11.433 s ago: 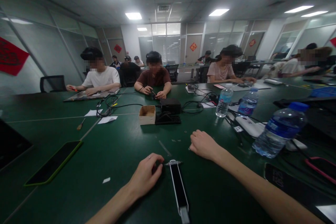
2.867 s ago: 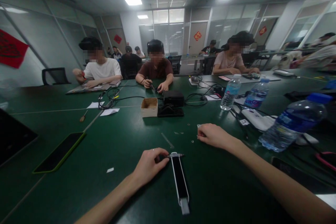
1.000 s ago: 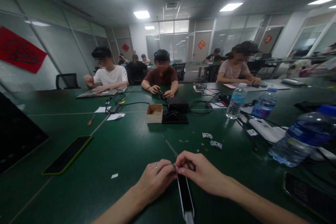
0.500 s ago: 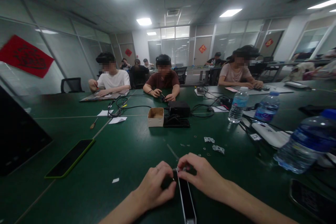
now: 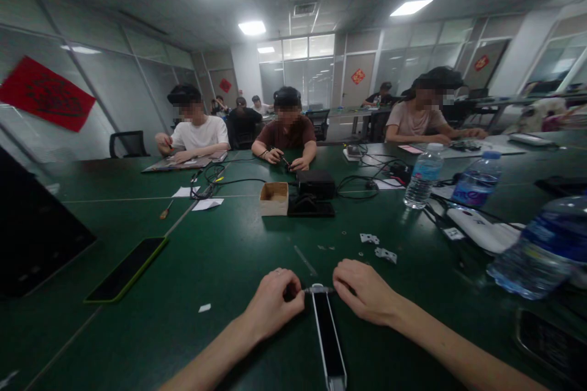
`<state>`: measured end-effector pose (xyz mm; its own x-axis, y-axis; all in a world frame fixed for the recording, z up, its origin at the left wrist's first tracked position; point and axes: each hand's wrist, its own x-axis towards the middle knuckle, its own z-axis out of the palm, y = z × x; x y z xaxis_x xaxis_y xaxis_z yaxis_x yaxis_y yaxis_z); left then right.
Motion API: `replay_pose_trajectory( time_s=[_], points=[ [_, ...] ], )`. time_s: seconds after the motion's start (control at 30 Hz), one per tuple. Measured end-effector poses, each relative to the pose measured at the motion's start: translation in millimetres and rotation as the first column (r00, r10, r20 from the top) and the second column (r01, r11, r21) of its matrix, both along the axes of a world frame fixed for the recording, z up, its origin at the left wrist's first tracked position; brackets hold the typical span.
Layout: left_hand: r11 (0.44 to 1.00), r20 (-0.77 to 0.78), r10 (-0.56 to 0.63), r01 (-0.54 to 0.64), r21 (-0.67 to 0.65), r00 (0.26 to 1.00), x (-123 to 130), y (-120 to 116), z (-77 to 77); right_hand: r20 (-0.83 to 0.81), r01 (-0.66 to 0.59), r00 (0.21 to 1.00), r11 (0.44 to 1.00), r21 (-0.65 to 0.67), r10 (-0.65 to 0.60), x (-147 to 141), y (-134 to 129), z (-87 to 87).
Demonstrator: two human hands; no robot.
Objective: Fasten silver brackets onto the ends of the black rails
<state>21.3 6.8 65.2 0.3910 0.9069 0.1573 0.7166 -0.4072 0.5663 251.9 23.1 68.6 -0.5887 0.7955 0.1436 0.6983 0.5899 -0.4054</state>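
A long narrow device (image 5: 329, 336) with a black face and silver edges lies on the green table, its far end between my hands. At that end a thin metal crosspiece (image 5: 317, 289) sticks out to both sides. My left hand (image 5: 277, 302) is closed, thumb and fingertips pinched at the crosspiece's left end. At its right end is my right hand (image 5: 364, 293), fingers curled together against the tip. Beyond my right hand lie two small white metal brackets (image 5: 369, 238) (image 5: 386, 255) and several tiny rings.
A small open box (image 5: 274, 206) stands beside a black case (image 5: 315, 184). Bottles (image 5: 541, 250) are on the right, with cables and a phone. A green-edged phone (image 5: 127, 270) lies left. People (image 5: 287, 134) sit across the table.
My hands have moved apart, the right one shifting right, so the crosspiece at the device's far end now shows. The view has shifted slightly.
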Motion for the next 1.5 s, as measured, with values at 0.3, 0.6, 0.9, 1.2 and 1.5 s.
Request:
replay_pose_trajectory(
  time_s=[0.3, 0.6, 0.9, 1.2, 1.5],
  points=[
    [1.0, -0.018, -0.015, 0.015, -0.007, 1.0, -1.4, -0.7, -2.2, -0.014, -0.079, 0.997, 0.997, -0.001, 0.079, 0.3, 0.7, 0.7],
    [0.998, -0.005, -0.062, 0.062, -0.005, 0.998, -3.8, -0.3, -1.8, -0.003, -0.089, 0.996, 0.996, -0.013, 0.089, 0.9, -1.2, 5.1],
    [0.997, -0.052, -0.058, 0.055, -0.055, 0.997, -3.0, 0.5, -1.7, 0.067, 0.091, 0.992, 0.969, 0.23, -0.109, 23.9, 25.9, 23.0],
    [0.998, 0.022, -0.048, 0.049, -0.045, 0.999, -4.8, 3.1, -4.4, 0.236, 0.394, 0.888, 0.918, 0.049, -0.394, 71.6, 62.9, 15.4],
    [0.999, 0.251, 0.031, -0.029, -0.014, 0.968, -4.4, -1.6, 5.1, 0.097, 0.26, 0.955, 0.948, 0.182, -0.28, 48.7, 42.9, 34.0]
  ],
)
